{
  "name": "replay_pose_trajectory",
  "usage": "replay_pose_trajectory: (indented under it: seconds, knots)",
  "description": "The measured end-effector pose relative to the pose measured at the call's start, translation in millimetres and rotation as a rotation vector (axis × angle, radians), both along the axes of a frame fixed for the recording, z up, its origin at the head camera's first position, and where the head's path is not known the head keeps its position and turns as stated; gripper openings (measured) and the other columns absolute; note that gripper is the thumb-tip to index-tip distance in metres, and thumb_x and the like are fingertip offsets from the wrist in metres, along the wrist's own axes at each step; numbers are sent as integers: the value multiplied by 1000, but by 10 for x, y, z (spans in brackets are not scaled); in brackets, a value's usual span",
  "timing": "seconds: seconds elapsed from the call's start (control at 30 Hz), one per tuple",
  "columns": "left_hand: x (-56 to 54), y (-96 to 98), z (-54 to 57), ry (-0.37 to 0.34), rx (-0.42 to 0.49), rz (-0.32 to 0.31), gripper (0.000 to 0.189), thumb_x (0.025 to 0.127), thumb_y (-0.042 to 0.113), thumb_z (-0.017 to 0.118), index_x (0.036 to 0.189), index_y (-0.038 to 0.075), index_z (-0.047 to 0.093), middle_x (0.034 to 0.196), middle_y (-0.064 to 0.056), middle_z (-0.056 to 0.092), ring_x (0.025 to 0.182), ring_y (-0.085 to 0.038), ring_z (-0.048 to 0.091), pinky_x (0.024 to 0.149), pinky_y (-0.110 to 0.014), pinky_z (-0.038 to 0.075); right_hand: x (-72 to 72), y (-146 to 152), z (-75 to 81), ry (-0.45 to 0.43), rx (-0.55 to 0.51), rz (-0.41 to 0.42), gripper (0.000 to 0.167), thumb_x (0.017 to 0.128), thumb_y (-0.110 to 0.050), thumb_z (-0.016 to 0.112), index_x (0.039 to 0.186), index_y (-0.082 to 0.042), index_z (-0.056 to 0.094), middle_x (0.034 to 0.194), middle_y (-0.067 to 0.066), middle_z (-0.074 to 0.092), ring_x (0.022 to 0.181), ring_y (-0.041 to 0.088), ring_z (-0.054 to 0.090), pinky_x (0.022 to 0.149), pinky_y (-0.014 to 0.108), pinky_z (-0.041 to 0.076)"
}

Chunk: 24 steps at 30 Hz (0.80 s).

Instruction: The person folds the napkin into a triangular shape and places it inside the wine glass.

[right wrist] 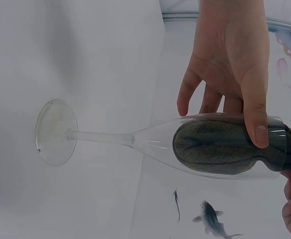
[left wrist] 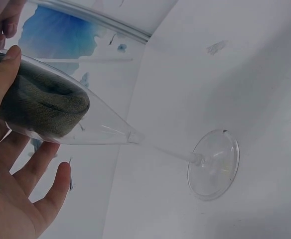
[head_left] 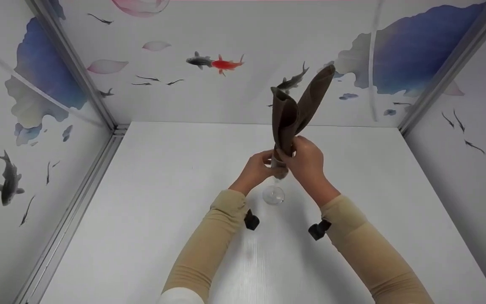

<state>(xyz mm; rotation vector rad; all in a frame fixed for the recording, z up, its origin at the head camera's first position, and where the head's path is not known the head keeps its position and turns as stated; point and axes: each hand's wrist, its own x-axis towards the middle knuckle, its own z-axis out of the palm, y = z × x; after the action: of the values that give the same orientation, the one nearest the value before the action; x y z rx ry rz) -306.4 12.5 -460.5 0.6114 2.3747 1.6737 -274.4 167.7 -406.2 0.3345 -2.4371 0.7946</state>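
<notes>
A brown cloth napkin (head_left: 285, 122), rolled and folded, is tucked into a clear champagne flute (head_left: 274, 195). Two rolled ends of the cloth fan out above the rim, the right one leaning outward. Inside the bowl, the rounded lower fold of the napkin (right wrist: 210, 144) reaches partway down, leaving the tapered bottom see-through. My left hand (head_left: 257, 171) holds the flute's bowl between thumb and fingers, as the right wrist view shows. At the rim, my right hand (head_left: 308, 160) pinches the napkin just above the glass. The stem and round foot (left wrist: 213, 164) point down toward the white table.
The white tabletop (head_left: 163, 236) spreads around the glass, with white panels (head_left: 226, 101) printed with fish and petals at the back and sides. Metal rails (head_left: 74, 67) run along the panel corners. A small black camera (head_left: 251, 219) hangs at the left wrist, another (head_left: 319, 230) at the right.
</notes>
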Motion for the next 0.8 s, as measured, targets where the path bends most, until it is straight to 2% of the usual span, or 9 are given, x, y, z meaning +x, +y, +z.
replay_pose_trajectory:
  seconds: [0.37,0.53,0.8]
  knots:
    - [20,3,27,14,-33,10,58,83,31,79,137,25,58,126,10,62,112,-14,56,86,-30,50,9,-7,-55,27,22,-14,22,82,-20,80,89,-4,68,79,9,65,72,24,62,63,42,49]
    - [38,20,34,-14,-49,28,63,83,34,79,140,24,53,129,6,60,114,-14,55,88,-32,49,25,-16,-54,17,3,-38,22,82,-21,80,89,-4,67,79,9,65,71,24,61,62,41,49]
    - [54,26,55,-15,-27,34,54,84,35,78,126,21,47,133,-3,57,118,-18,55,93,-34,48,43,-36,-27,6,-11,-77,22,81,-21,81,87,-6,67,78,8,65,73,24,62,62,42,49]
